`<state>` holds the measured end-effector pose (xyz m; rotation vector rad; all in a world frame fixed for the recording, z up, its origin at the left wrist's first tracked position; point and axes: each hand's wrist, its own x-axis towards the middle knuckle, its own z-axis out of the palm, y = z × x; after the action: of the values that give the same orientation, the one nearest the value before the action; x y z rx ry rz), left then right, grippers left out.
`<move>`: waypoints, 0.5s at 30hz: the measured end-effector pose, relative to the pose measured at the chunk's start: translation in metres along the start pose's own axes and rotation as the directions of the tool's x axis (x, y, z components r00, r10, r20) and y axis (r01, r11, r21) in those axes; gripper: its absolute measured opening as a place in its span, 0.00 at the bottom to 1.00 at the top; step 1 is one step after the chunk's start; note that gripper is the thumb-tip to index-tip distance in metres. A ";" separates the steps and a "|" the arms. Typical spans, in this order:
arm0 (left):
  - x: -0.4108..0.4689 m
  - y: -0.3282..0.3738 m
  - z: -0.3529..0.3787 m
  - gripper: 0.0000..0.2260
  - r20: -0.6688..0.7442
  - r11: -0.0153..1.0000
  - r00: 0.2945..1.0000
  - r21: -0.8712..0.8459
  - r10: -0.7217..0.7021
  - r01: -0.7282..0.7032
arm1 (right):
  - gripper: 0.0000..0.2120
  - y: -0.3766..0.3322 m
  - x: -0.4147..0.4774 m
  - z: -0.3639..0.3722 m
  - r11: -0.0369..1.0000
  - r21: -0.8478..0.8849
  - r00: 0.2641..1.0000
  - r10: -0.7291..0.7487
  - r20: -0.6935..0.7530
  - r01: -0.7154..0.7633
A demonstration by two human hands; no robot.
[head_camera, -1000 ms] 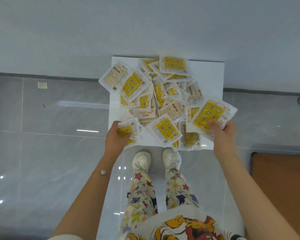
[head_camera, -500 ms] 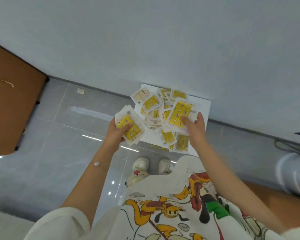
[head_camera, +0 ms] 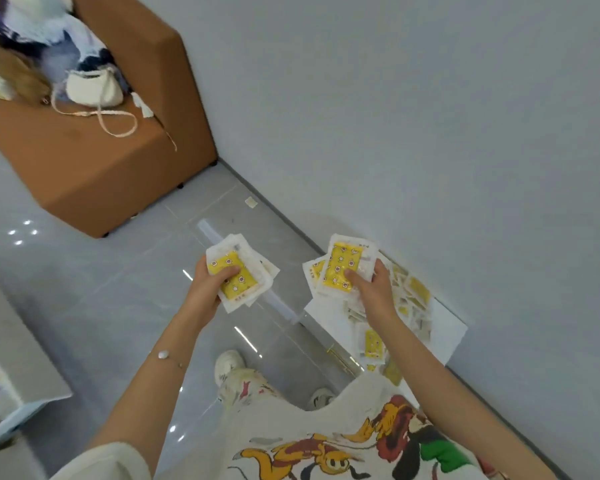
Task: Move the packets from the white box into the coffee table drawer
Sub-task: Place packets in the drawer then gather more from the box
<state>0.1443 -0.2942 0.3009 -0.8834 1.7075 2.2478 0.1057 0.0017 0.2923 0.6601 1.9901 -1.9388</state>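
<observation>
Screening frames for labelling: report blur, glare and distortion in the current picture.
Head view: packets in the left hand and right hand look fairly sharp; those in the white box are motion-smeared; glare spots dot the glossy floor.

sofa (head_camera: 94,161) sits at 10 o'clock w/ bag (head_camera: 92,88) on it; box (head_camera: 447,327) at 4 o'clock against wall (head_camera: 430,133), packets (head_camera: 373,342) inside.

Yellow packets (head_camera: 244,286) in left hand (head_camera: 204,291) and right hand (head_camera: 375,289) (thumbs on top), more in white box (head_camera: 448,328).
</observation>
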 end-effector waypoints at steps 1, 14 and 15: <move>0.002 0.008 -0.015 0.22 -0.015 1.000 1.000 -0.018 0.013 -0.013 | 0.21 -0.006 0.002 0.020 1.000 0.003 1.000 -0.007 0.027 0.007; 0.018 0.100 -0.247 0.20 -0.334 0.980 0.936 -0.115 0.115 -0.162 | 0.20 -0.075 0.009 0.310 0.990 -0.111 0.961 -0.055 0.272 0.088; 0.019 0.103 -0.263 0.20 -0.355 0.977 0.928 -0.129 0.114 -0.169 | 0.20 -0.077 0.010 0.331 0.990 -0.111 0.954 -0.054 0.295 0.090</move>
<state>0.1704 -0.5746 0.3315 -1.2988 1.8023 2.4675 0.0214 -0.3245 0.3346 0.2554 1.9493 -1.8126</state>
